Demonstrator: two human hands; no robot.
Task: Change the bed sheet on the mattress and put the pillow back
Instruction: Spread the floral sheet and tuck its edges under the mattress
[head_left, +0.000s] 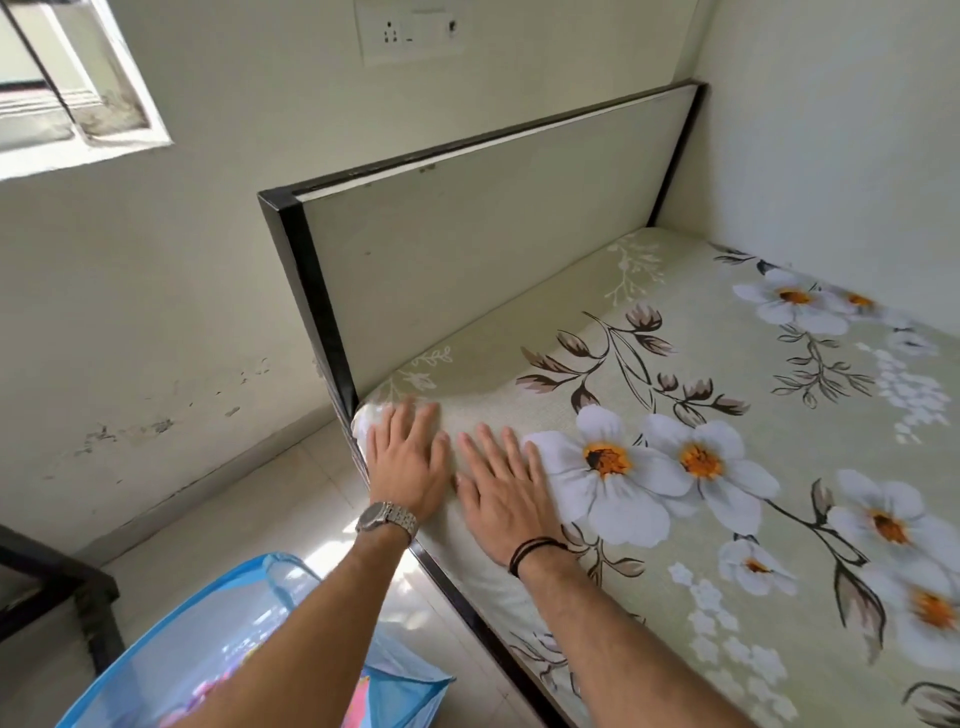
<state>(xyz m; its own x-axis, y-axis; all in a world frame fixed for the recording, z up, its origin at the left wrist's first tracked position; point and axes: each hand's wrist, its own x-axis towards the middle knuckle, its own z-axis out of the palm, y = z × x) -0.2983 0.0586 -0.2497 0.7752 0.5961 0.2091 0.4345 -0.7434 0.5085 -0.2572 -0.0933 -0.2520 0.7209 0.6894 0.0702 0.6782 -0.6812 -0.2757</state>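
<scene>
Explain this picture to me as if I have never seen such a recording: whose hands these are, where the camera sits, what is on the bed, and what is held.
There is no machine here. A person wears one wide-angle camera on the head, looking forward and down, so you see that person's own forearms and hands.

The left hand, with a silver metal wristwatch, and the right hand, with a thin black cord wristband, lie flat with straight fingers on the pale green floral bed sheet, near the corner by the white headboard panel with black frame. They press the cloth; neither holds anything.

No pillow is in view. A blue translucent mesh bag shows below the forearms, beside the bed.
</scene>
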